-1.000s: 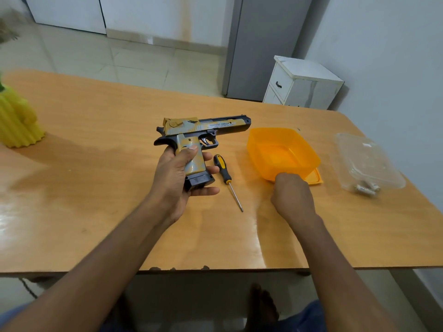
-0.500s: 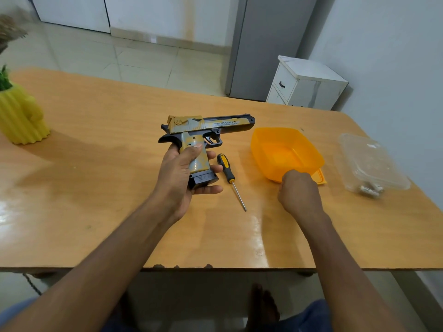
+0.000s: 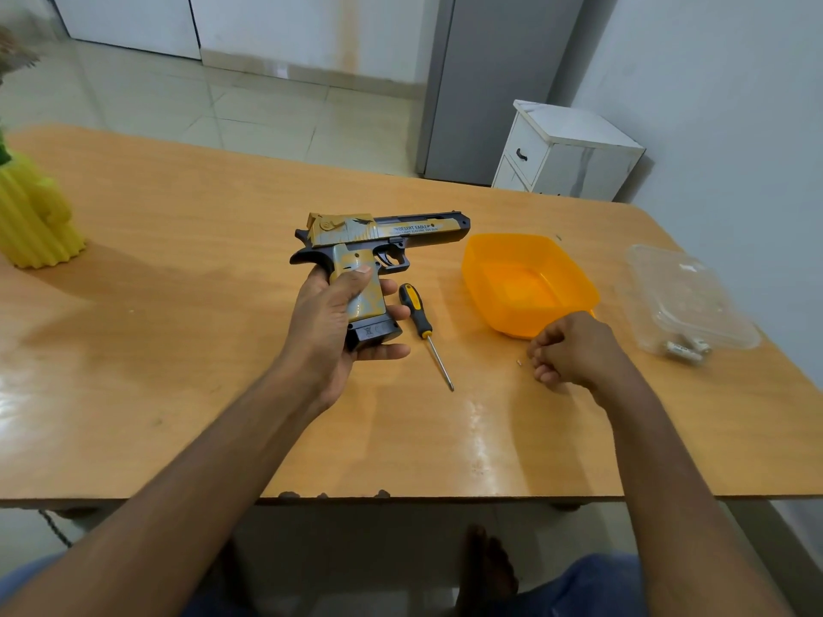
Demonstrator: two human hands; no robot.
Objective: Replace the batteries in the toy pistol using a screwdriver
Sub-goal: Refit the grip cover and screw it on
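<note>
Since the earlier frame, the right hand (image 3: 574,349) had drawn back from the tub (image 3: 530,282), fingers curled; whether they held anything was unclear. Left hand (image 3: 334,322) gripped the pistol (image 3: 378,238). Best next: pick up the screwdriver (image 3: 423,327) by its handle.

Both forearms were bare to the frame edge, no sleeves, watch or rings seen. Left hand (image 3: 332,320) and right hand (image 3: 574,349) ungloved. Blue trousers (image 3: 596,585) (probably denim) covered both knees. Foot (image 3: 487,567) bare.
</note>
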